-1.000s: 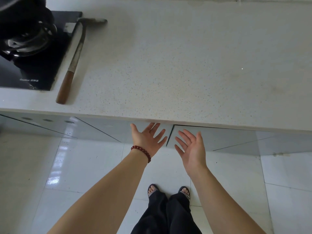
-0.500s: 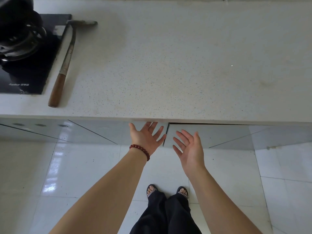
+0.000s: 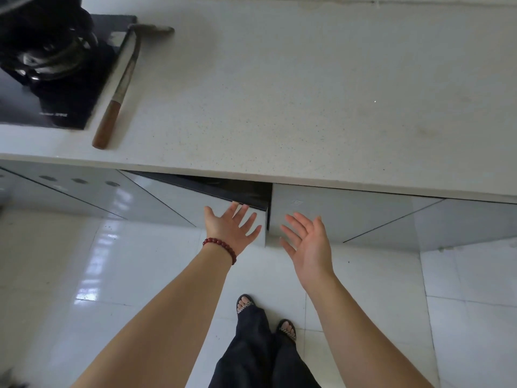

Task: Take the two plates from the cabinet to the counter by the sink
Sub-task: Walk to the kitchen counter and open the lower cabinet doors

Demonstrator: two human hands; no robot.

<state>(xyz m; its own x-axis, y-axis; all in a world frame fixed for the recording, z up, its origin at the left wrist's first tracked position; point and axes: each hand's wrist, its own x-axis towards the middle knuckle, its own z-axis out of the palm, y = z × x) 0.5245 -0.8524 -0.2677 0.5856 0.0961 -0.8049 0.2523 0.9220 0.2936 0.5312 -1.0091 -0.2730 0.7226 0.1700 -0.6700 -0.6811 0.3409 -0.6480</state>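
The glossy grey cabinet door (image 3: 179,203) under the white speckled counter (image 3: 293,93) stands ajar, with a dark gap along its top edge. My left hand (image 3: 230,226), with a red bead bracelet on the wrist, has its fingers spread and its fingertips on the door's upper right corner. My right hand (image 3: 306,245) hovers with fingers apart in front of the neighbouring closed door (image 3: 335,214), holding nothing. No plates are visible; the cabinet's inside is dark and hidden.
A black gas stove (image 3: 53,71) with a pot on it sits at the counter's left end. A wooden-handled hammer (image 3: 123,85) lies beside it. Below are shiny white floor tiles (image 3: 84,275) and my feet in sandals (image 3: 265,317).
The left cabinet door has swung out from shut to ajar, showing a dark gap. My left hand moved with its edge; my right hand stayed close by, fingers apart.
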